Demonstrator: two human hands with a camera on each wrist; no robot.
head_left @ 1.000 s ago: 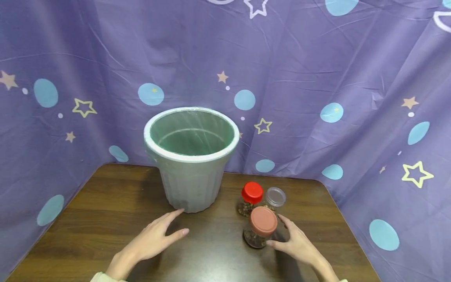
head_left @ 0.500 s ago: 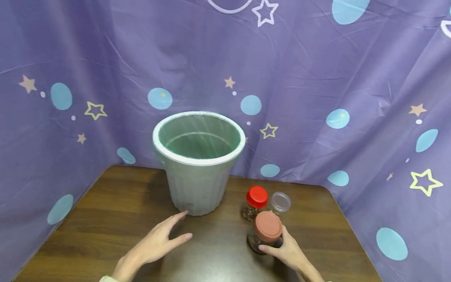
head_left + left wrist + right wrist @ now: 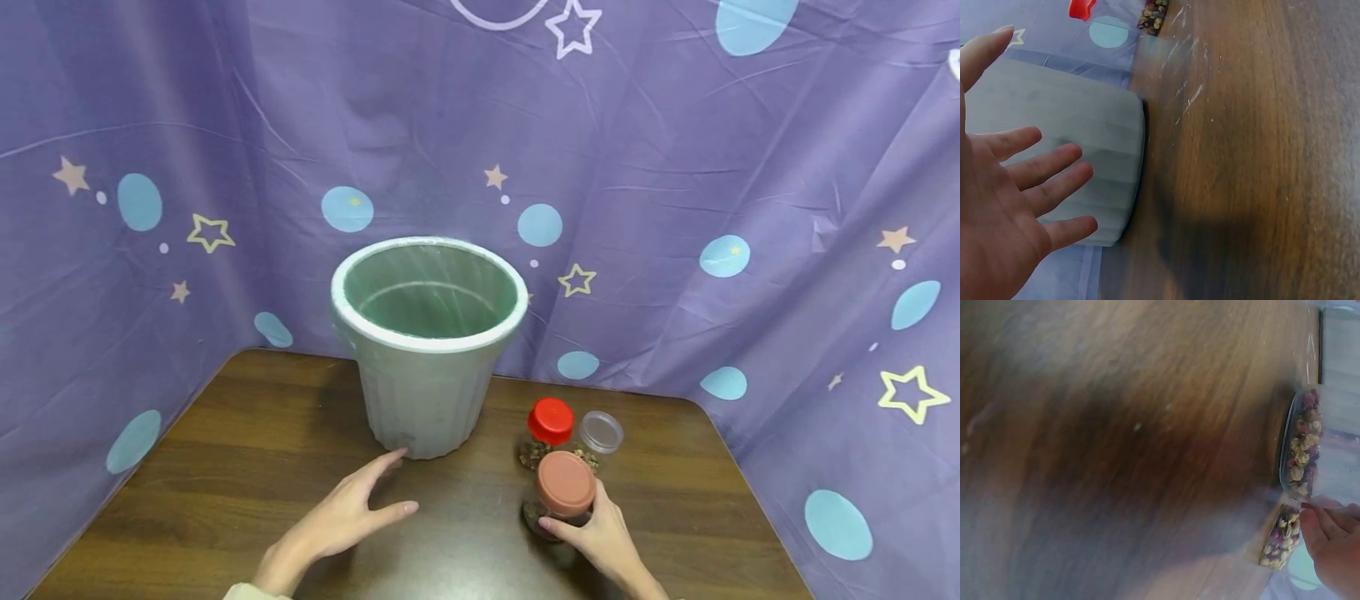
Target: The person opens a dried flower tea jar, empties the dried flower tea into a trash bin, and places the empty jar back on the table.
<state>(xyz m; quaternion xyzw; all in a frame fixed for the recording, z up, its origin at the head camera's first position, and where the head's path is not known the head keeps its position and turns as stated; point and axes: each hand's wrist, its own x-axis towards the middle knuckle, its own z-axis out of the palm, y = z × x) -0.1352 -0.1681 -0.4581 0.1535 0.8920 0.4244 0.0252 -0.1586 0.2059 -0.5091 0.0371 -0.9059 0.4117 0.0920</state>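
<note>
Gripped an upright, clear, pink-lidded round jar [image 3: 562, 490] at the right of the brown wooden table [image 3: 240, 442] in the nearer right hand [image 3: 602, 537]; spread the left hand [image 3: 347, 512], empty, well left of it

The work surface before me is a dark brown, wood-grain table top [image 3: 262, 442] with rounded rear corners and grain running roughly crosswise. A purple, star-printed fabric backdrop [image 3: 420, 125] hangs directly behind the rear edge and continues along the left and right sides, enclosing the station. Its print comprises pale blue rounded spots [image 3: 540, 225], solid beige five-pointed stars [image 3: 496, 177], yellow outlined stars [image 3: 577, 280], small white dots [image 3: 534, 263] and, near the top, a white outlined star [image 3: 573, 28]. Vertical folds shade the left panel; diagonal creases cross the right. A diffuse whitish glare [image 3: 468, 575] marks the front centre of the surface. Thin white scuff marks [image 3: 1195, 95] show at close range.
</note>
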